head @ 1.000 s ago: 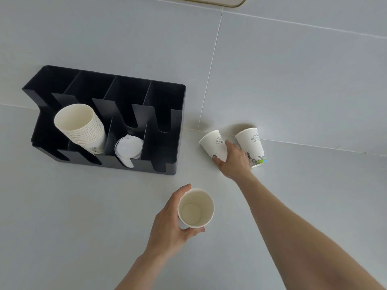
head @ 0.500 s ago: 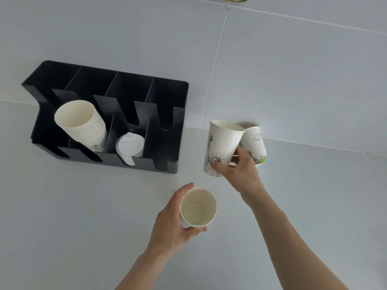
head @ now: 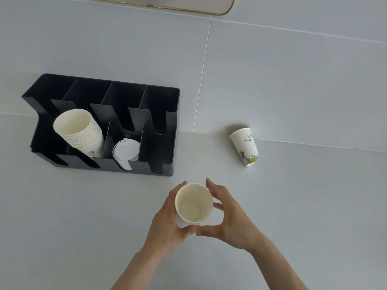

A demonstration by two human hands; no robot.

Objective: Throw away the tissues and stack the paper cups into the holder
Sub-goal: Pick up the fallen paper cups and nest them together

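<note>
1. Gripping one paper cup [head: 193, 205] with both hands, mouth up toward the camera, empty inside, held above the counter [head: 83, 216] in front of the holder.
2. Left hand [head: 167, 216] wraps the cup's left side and base; thumb tip sits at the rim's upper left.
3. Right hand [head: 227, 216] cups the right side; fingers curl against the wall, thumb runs under the base and meets the left hand there. Both hands closed on the same cup.
4. Can't tell whether this is a single cup or two nested; only one rim is visible.
5. Black holder [head: 167, 130] sits on the counter against the tiled wall [head: 272, 70], four compartments side by side.
6. Second compartment from the left holds a cup stack [head: 80, 130], lying tilted with mouths facing up-left.
7. Third compartment holds white lids [head: 125, 151]. Outer two compartments show nothing inside.
8. Printed cup [head: 246, 146] stands alone on the counter at the wall joint, well right of the holder and apart from both hands; it looks upside down, narrow end up.
9. No tissues in view.
10. Gold-edged rim of a mirror or frame [head: 163, 6] shows at the top edge.
</note>
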